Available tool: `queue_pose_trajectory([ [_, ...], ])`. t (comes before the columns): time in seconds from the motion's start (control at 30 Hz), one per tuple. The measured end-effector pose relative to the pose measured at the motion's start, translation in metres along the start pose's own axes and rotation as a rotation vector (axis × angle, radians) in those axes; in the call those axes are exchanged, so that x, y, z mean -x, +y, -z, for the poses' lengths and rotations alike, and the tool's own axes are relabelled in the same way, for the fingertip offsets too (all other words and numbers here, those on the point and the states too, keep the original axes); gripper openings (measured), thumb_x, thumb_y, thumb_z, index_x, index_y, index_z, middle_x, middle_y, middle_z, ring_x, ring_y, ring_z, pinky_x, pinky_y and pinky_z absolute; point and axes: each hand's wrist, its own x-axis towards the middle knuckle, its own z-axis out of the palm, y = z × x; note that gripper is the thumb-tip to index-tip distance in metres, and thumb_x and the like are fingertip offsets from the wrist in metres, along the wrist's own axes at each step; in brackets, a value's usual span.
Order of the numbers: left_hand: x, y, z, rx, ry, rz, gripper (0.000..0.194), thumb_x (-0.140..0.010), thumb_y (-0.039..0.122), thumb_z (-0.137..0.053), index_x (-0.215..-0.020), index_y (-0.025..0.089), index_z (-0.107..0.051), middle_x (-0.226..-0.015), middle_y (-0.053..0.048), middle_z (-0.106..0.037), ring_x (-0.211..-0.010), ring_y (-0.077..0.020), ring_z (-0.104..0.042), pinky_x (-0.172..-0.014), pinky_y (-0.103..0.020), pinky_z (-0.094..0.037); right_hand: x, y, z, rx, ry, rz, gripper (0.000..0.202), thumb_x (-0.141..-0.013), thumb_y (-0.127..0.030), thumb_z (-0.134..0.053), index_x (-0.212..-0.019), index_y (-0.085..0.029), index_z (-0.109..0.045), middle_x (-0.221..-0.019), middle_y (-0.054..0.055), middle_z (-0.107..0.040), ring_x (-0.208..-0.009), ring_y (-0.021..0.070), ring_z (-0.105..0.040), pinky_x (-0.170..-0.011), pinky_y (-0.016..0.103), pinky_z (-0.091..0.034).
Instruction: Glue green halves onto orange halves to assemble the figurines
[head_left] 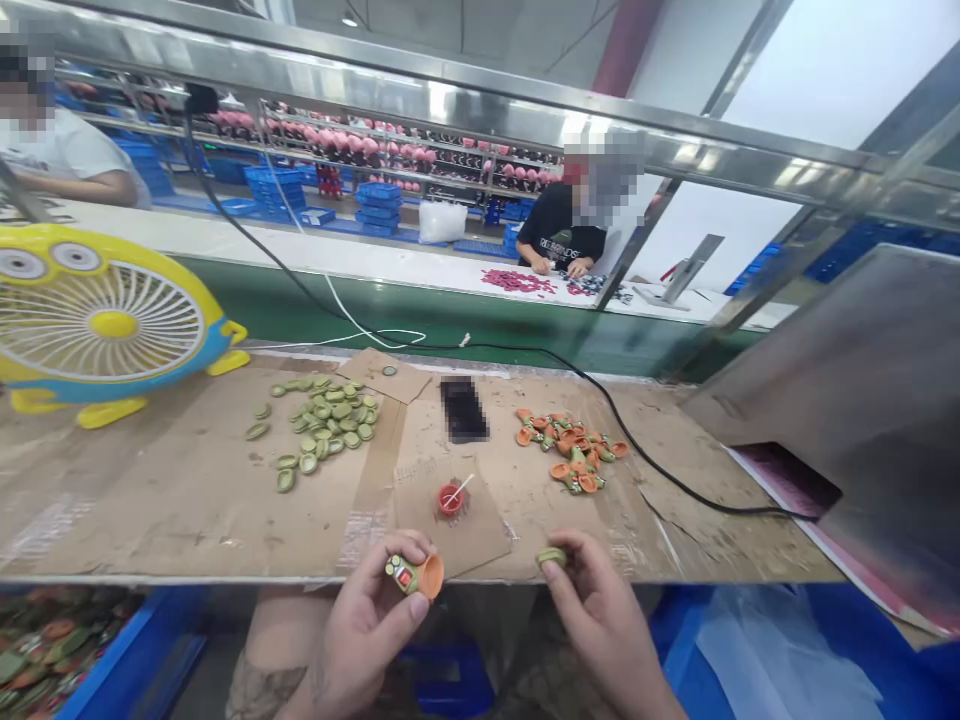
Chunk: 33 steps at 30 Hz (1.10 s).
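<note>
My left hand [367, 620] pinches a small green figurine [409, 577] with an orange bowl-shaped end turned to the right. In my right hand [596, 610] a green oval piece [551, 557] is held between thumb and fingers. Both hands are apart, just over the table's front edge. Between and beyond them, a small red cup [450, 500] with a white stick in it stands on a cardboard square [484, 530]. Loose green oval pieces [334, 415] lie to the left. A pile of orange-and-green figurines [574, 447] lies to the right.
A yellow fan [112, 325] stands at the left, a dark phone-like slab [463, 410] mid-table. A black cable [637, 450] runs to a metal box [847, 390] at right. Blue bins [135, 650] sit below the edge. Two people work across the green-sided bench [450, 310].
</note>
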Motion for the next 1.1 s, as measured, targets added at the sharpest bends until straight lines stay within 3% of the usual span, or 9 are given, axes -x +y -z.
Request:
queue_pose_trajectory([
  [0.13,-0.005,-0.003,-0.011,-0.058,-0.172,-0.017,0.020,-0.086,0.035,-0.077,-0.101,0.026,-0.068,-0.107,-0.006,-0.061,-0.099,-0.0207,-0.058,-0.084,-0.024,-0.049,-0.014,-0.020,-0.004,0.086,-0.119,0.117,0.019,-0.104,-0.032,-0.050,-0.107,-0.022,-0.065,-0.103,0.005,-0.065,-0.099,0.0201,-0.064,-0.088,0.028,-0.051],
  [0.23,-0.006,-0.009,-0.007,-0.100,-0.230,-0.030,0.017,-0.089,0.034,-0.074,-0.103,0.028,-0.067,-0.109,-0.005,-0.061,-0.103,-0.0202,-0.058,-0.089,-0.023,-0.049,-0.038,-0.008,-0.003,0.375,-0.193,0.025,0.023,-0.099,-0.015,-0.048,-0.107,-0.020,-0.068,-0.110,0.008,-0.063,-0.107,0.0212,-0.063,-0.097,0.031,-0.048],
  [0.33,-0.004,-0.018,-0.001,-0.112,-0.225,0.001,0.017,-0.090,0.033,-0.074,-0.104,0.030,-0.066,-0.111,-0.004,-0.061,-0.107,-0.0199,-0.058,-0.092,-0.022,-0.049,-0.053,0.006,-0.006,0.532,-0.205,-0.042,0.029,-0.096,-0.010,-0.047,-0.111,-0.017,-0.070,-0.116,0.012,-0.059,-0.106,0.0244,-0.064,-0.099,0.036,-0.048],
  [0.47,0.001,-0.024,0.004,-0.103,-0.180,0.045,0.019,-0.087,0.034,-0.076,-0.102,0.027,-0.067,-0.110,-0.005,-0.061,-0.109,-0.0218,-0.058,-0.095,-0.024,-0.050,-0.053,0.009,-0.008,0.601,-0.178,-0.051,0.031,-0.097,-0.016,-0.050,-0.123,-0.016,-0.066,-0.121,0.014,-0.057,-0.106,0.0290,-0.064,-0.095,0.040,-0.049],
  [0.63,0.001,-0.025,0.005,-0.115,-0.133,0.069,0.022,-0.085,0.035,-0.079,-0.101,0.024,-0.069,-0.109,-0.007,-0.063,-0.105,-0.0225,-0.059,-0.091,-0.025,-0.051,-0.050,0.003,0.000,0.611,-0.182,-0.037,0.026,-0.090,-0.010,-0.058,-0.113,-0.014,-0.067,-0.116,0.014,-0.060,-0.110,0.0304,-0.063,-0.100,0.043,-0.049],
  [0.73,-0.002,-0.024,0.001,-0.120,-0.117,0.048,0.022,-0.083,0.033,-0.080,-0.100,0.023,-0.070,-0.109,-0.007,-0.064,-0.107,-0.0237,-0.060,-0.092,-0.027,-0.052,-0.044,-0.002,-0.001,0.452,-0.181,0.030,0.032,-0.087,-0.004,-0.052,-0.114,-0.017,-0.064,-0.120,0.012,-0.061,-0.115,0.0263,-0.061,-0.102,0.040,-0.050],
  [0.9,-0.006,-0.020,-0.016,-0.141,-0.133,0.011,0.020,-0.083,0.032,-0.081,-0.098,0.023,-0.072,-0.106,-0.008,-0.065,-0.104,-0.0242,-0.063,-0.090,-0.029,-0.054,-0.018,-0.023,-0.017,-0.205,-0.264,0.037,0.039,-0.080,-0.004,-0.056,-0.113,-0.023,-0.062,-0.121,0.006,-0.061,-0.112,0.0203,-0.064,-0.097,0.033,-0.056],
  [1.1,-0.006,-0.017,-0.020,-0.242,-0.215,-0.047,0.016,-0.085,0.028,-0.079,-0.100,0.027,-0.073,-0.109,-0.007,-0.065,-0.108,-0.0245,-0.063,-0.096,-0.031,-0.052,-0.005,-0.052,-0.026,-0.180,-0.269,0.069,0.040,-0.075,-0.001,-0.068,-0.106,-0.025,-0.069,-0.112,0.002,-0.066,-0.103,0.0183,-0.064,-0.091,0.030,-0.052],
])
